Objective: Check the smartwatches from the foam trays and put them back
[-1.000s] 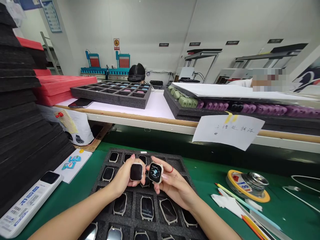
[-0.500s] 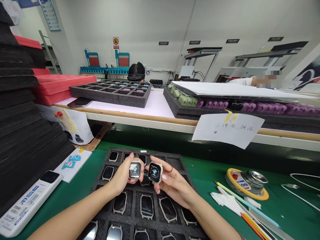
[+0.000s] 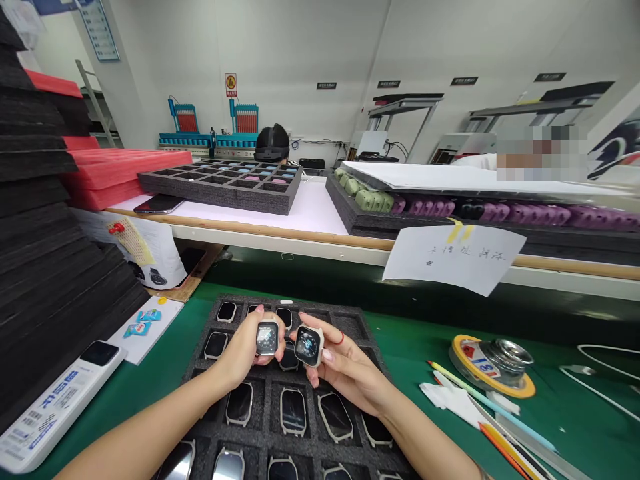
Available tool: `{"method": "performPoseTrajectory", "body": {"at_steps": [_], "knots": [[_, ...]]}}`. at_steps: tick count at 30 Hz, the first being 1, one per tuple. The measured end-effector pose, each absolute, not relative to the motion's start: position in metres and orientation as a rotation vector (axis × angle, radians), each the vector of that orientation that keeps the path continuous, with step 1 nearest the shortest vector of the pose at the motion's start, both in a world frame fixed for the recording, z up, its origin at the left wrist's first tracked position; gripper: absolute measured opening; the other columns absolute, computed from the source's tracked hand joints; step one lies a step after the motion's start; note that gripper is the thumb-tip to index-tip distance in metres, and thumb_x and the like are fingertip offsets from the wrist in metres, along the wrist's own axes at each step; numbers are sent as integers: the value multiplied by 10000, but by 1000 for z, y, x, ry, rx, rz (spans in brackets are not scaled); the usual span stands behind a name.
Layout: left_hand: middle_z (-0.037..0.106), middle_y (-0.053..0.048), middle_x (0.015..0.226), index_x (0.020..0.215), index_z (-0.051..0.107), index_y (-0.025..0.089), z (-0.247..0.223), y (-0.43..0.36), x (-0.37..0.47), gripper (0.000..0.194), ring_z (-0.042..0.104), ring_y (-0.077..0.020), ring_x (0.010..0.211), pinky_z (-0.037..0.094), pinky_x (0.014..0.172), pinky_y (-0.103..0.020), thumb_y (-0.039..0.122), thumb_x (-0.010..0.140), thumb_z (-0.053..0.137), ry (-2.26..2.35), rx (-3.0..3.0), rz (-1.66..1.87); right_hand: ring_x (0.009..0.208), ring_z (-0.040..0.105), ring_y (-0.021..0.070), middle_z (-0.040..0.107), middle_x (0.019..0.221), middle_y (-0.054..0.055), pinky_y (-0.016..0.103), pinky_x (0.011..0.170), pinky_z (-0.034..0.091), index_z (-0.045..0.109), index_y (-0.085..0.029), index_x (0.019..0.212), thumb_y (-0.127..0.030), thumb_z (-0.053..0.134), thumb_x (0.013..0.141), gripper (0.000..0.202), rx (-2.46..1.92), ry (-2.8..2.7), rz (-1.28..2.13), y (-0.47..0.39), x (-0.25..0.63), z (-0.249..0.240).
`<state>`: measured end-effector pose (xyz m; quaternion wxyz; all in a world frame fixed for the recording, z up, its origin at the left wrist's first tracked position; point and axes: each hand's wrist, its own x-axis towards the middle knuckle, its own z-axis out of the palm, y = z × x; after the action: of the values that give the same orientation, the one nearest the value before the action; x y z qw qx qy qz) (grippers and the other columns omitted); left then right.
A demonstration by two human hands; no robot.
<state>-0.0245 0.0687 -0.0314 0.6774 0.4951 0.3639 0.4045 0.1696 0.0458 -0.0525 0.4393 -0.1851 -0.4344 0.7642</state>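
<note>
My left hand (image 3: pixel 246 348) is closed round a square watch case (image 3: pixel 267 337) with a lit screen. In my right hand (image 3: pixel 345 360), a second watch case (image 3: pixel 309 345) is pinched between fingers and thumb, its dark face also lit. The two watches are side by side, a small gap apart, with their screens facing up toward me. Beneath them lies a dark foam tray (image 3: pixel 267 408) whose compartments hold several watch cases, such as a larger one (image 3: pixel 293 412) below my hands. My hands cover part of the tray's upper rows.
Stacked black foam (image 3: pixel 45 267) rises at the left, near a white boxy device (image 3: pixel 60 407). Tape roll (image 3: pixel 493 367), pens (image 3: pixel 520 413) and a white cable (image 3: pixel 600 390) lie at right. Behind is a shelf (image 3: pixel 320 207) with foam trays; people are partly visible beyond it.
The view has shifted very slightly. Both hands keep hold of their watches, and the reflections and display on the left watch's screen look a little different.
</note>
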Motion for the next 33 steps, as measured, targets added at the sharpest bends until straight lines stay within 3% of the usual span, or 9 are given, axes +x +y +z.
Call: {"method": "performPoseTrajectory", "body": {"at_steps": [33], "knots": [[556, -12, 477, 677, 545, 167, -37, 69, -25, 494, 307, -78, 369, 183, 398, -204, 485, 926, 261, 832, 1165, 891, 652, 619, 101, 669, 1051, 30, 272, 643, 508, 633, -337, 1265, -348, 746, 820, 459, -520, -1091, 1894, 47, 170, -54]]}}
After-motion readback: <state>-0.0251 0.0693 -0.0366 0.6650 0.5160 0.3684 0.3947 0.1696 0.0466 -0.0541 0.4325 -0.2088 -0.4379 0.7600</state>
